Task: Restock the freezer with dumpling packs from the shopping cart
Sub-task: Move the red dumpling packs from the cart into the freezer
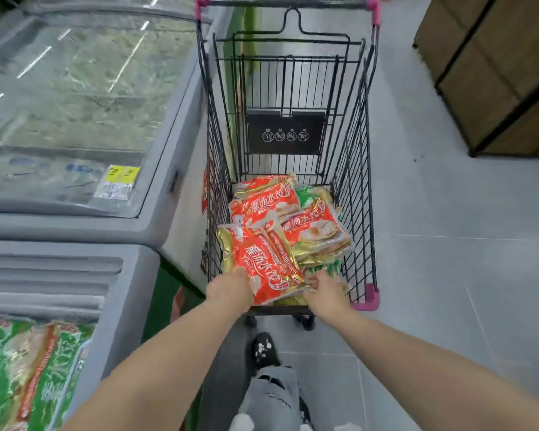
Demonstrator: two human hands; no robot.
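Both hands reach into the shopping cart (360, 169): the left hand (231, 289) grasps the top dumpling pack (263, 259) at its near edge, while the right hand (325, 290) curls beside it, grip unclear. The slippery pack may slide out, or catch the wire wall on the way to the freezer (128, 275) at the left
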